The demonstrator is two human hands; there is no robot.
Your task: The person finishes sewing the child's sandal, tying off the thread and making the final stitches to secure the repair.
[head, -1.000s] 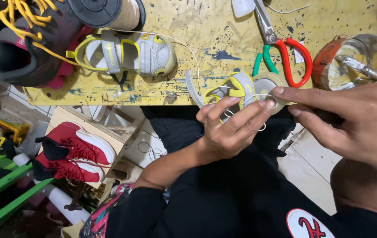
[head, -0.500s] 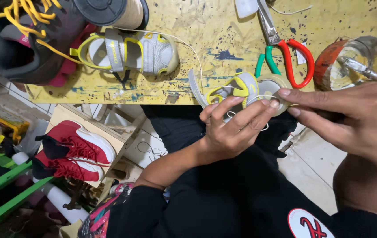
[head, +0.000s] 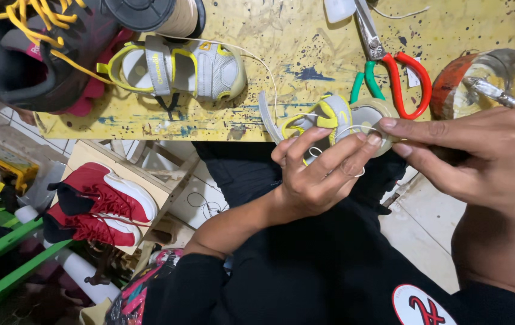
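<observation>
At the near edge of the paint-spattered yellow workbench, the left hand grips a small grey-and-yellow strapped sandal, fingers curled around it. The right hand pinches at the sandal's heel, thumb and forefinger closed on it; a thin white thread trails from there. A matching sandal lies further back, red-and-green-handled scissors towards the right edge.

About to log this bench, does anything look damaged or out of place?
The small grey-and-yellow sandal between the left hand and right hand has a grey strap sticking loose, with thread trailing. Its mate lies intact on the paint-spattered table.
</observation>
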